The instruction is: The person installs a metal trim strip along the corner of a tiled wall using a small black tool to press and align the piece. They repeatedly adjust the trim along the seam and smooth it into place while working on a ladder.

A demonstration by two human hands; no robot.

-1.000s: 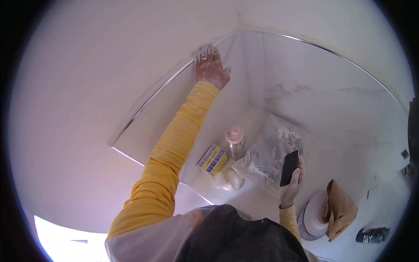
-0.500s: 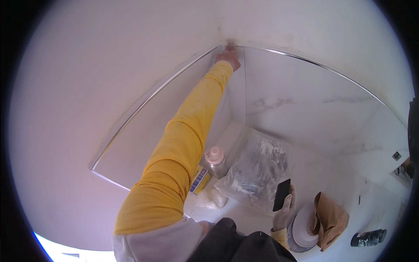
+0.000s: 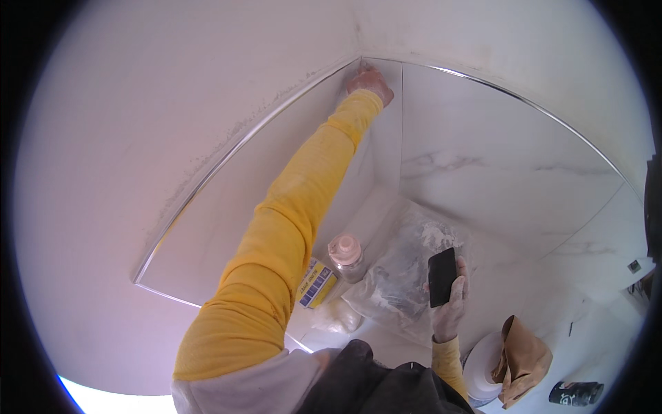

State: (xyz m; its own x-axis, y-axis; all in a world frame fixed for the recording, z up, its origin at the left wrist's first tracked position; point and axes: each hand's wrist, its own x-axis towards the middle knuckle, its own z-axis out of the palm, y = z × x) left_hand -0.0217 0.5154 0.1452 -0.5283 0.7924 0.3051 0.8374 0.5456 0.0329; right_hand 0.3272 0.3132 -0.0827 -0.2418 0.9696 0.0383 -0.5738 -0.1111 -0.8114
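My left arm, in a yellow sleeve, reaches up to the inner corner where two tiled walls meet. My left hand (image 3: 371,84) is curled there just under the metal trim (image 3: 241,143), its fingertips against the corner; whatever it may hold is hidden. Lower right, my right hand (image 3: 452,307), dusty with white powder, grips a flat black rectangular pad (image 3: 442,277) by its side. Below the pad lies a crumpled clear plastic sheet (image 3: 393,276) smeared with white and grey residue.
A pink-capped bottle (image 3: 346,257) stands beside a yellow and blue box (image 3: 318,283) and a white plastic bag (image 3: 336,316). Right of my right hand are a white round tub (image 3: 480,372), a crumpled brown paper bag (image 3: 527,362) and a dark cylindrical container (image 3: 576,394). Marbled tiles (image 3: 496,138) line the walls.
My left hand has come down slightly from the trim, below the corner's top. My right hand has risen with the black pad. The view has shifted a little.
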